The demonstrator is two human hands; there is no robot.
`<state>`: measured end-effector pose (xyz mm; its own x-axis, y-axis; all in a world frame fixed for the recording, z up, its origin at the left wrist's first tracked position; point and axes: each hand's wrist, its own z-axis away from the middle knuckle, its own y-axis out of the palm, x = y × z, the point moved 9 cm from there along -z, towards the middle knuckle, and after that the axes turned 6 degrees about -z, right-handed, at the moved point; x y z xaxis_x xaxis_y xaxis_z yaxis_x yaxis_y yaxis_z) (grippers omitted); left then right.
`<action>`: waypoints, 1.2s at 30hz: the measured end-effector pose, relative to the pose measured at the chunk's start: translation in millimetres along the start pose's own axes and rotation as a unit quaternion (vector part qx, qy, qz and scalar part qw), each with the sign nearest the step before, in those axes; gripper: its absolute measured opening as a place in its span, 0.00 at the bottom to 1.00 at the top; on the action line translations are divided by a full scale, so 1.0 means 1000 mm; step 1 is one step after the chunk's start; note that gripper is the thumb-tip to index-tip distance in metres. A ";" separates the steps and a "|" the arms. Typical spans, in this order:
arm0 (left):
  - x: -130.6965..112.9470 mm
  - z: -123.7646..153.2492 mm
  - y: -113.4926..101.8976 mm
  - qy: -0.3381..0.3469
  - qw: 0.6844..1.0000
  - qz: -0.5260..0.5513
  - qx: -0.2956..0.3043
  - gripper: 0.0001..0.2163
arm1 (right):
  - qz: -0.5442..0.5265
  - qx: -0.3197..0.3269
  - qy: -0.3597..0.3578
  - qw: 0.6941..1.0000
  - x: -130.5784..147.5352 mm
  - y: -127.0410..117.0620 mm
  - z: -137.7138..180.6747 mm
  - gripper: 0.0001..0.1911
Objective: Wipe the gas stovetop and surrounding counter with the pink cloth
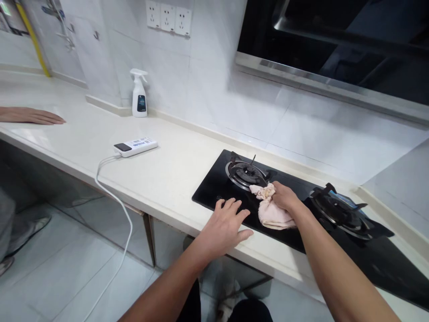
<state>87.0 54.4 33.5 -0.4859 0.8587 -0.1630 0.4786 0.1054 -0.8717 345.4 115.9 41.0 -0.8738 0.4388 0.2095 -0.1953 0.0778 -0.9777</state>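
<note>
A black glass gas hob (pixel 385 264) is set into the pale countertop (pixel 161 174). My right hand (pixel 284 197) is closed on a pale pink cloth (pixel 273 213) and presses it against the hob next to the left burner (pixel 246 173). My left hand (pixel 225 226) lies flat with its fingers spread on the front left corner of the hob. The right burner (pixel 338 208) sits just beyond my right forearm.
A white spray bottle (pixel 139 94) stands against the tiled wall. A white device (pixel 135 146) with a cable hanging over the edge lies on the counter. Another person's hand (pixel 31 116) rests on the counter at far left. A dark range hood (pixel 335 40) hangs above.
</note>
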 end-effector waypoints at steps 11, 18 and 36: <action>0.000 0.001 -0.001 0.003 1.000 0.010 -0.016 0.21 | -0.029 -0.002 -0.021 0.999 -0.004 -0.002 -0.007 0.14; 0.000 0.002 -0.002 0.007 1.000 0.009 -0.025 0.21 | -0.055 -0.008 -0.040 0.998 -0.004 -0.005 -0.010 0.15; -0.002 0.003 -0.006 0.015 0.999 0.003 -0.044 0.20 | -0.136 -0.017 -0.067 0.988 -0.014 -0.002 -0.020 0.14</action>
<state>83.3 50.6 38.0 -0.4618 0.8737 -0.1527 0.5447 0.1436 -0.8262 366.9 127.9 39.9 -0.8426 0.2763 0.4622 -0.4174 0.2072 -0.8848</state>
